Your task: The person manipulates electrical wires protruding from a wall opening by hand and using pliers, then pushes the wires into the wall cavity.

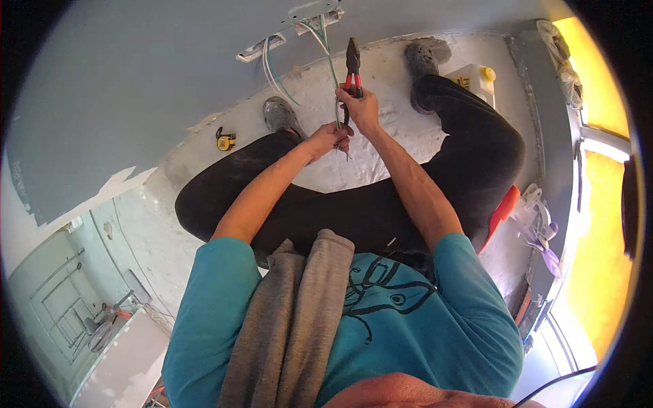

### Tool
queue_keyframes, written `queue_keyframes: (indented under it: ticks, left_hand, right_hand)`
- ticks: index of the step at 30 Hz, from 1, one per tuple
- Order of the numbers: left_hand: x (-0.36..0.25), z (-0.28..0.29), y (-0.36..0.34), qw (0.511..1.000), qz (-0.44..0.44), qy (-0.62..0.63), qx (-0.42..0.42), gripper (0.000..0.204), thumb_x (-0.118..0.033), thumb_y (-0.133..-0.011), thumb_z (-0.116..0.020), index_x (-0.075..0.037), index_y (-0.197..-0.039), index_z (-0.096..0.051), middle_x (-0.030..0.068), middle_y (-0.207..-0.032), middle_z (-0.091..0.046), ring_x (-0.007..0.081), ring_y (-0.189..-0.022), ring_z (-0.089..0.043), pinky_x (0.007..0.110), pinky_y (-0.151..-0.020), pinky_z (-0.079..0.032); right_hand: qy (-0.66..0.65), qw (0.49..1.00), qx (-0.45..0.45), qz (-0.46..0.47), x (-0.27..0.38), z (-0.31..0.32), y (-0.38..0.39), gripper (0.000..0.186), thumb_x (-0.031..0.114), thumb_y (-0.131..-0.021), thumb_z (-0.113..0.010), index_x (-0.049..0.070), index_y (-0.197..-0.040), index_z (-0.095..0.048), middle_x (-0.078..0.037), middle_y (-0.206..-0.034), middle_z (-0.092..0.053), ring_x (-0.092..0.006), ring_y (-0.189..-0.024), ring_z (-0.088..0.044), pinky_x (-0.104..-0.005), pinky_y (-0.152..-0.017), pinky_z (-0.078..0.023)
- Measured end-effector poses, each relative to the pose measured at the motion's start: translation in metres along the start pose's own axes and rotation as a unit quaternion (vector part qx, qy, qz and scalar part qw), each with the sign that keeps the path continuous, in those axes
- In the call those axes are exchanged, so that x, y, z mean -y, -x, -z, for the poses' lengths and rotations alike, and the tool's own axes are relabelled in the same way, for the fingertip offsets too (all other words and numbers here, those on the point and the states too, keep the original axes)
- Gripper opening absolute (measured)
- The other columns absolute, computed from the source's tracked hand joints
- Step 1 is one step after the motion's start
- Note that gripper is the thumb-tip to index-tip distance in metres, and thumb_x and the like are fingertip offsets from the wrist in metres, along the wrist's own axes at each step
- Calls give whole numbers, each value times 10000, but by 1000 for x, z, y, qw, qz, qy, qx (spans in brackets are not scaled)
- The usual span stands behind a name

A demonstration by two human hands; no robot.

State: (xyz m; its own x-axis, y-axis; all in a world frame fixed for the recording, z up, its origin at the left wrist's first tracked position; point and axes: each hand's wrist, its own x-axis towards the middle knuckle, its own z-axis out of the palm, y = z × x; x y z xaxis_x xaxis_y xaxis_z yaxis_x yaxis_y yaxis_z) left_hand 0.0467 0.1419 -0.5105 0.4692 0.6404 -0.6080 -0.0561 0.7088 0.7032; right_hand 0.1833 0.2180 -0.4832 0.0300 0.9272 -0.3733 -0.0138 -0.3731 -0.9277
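In the head view, our right hand (363, 109) has its fingers closed around the pliers (353, 60), nose toward the wall (156, 81); our left hand's (329, 141) fingers pinch wires (331, 64) from it. Floor (333, 168) stretches between our legs (235, 166) to the wall's edge, tape measure (225, 141) left, jug (480, 85) right.

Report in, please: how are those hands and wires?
Left hand gripping wires; right hand holding red-handled pliers. Wires run to wall opening. Other wires hang left, clear of both hands.
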Motion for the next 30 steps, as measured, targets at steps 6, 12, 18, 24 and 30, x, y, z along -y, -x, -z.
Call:
queue_keyframes:
  ticks: [6, 12, 18, 24, 30]
  left_hand:
    - [5, 4, -1, 1000, -3, -9, -9, 189, -190, -1061, -482, -40, -1102, -588, 12, -776, -567, 161, -775, -603, 371, -835, -531]
    - [8, -1, -2, 1000, 5, 5, -18, 223, -206, -1065, -479, -14, -1108, -584, 36, -808, -593, 189, -817, -634, 386, -858, -535]
    - [18, 11, 0, 999, -30, -27, -13, 247, -219, -1066, -477, -3, -1123, -582, 44, -855, -627, 189, -819, -645, 383, -850, -541]
    - [2, 3, -2, 928, -73, -351, -98, 216, -148, -1020, -512, 18, -1031, -649, 114, -952, -683, 213, -802, -664, 353, -853, -536]
    - [-25, 48, -16, 652, -313, -665, -185, 198, -52, -895, -537, -26, -1009, -696, 145, -973, -704, 330, -938, -663, 429, -859, -527]
  right_hand:
    - [88, 996, 9, -20, 4, 0, 6, 326, 300, -816, -817, 14, -957, -748, -68, -772, -732, -135, -672, -694, -296, -626, -555]
    - [25, 997, 61, -50, -7, 7, -4, 288, 287, -852, -793, 18, -943, -738, -43, -843, -721, -113, -717, -647, -286, -667, -531]
    - [-68, 984, 144, -83, -1, 7, -9, 249, 246, -874, -778, 13, -945, -725, -40, -861, -723, -119, -732, -639, -288, -683, -522]
    - [-84, 970, 163, -157, -6, 26, -12, 218, 241, -876, -782, 36, -928, -726, -38, -851, -718, -126, -744, -624, -300, -716, -503]
    - [-127, 953, 201, -190, 5, 21, -12, 214, 227, -912, -741, 38, -1003, -698, -35, -881, -705, -127, -755, -602, -277, -741, -482]
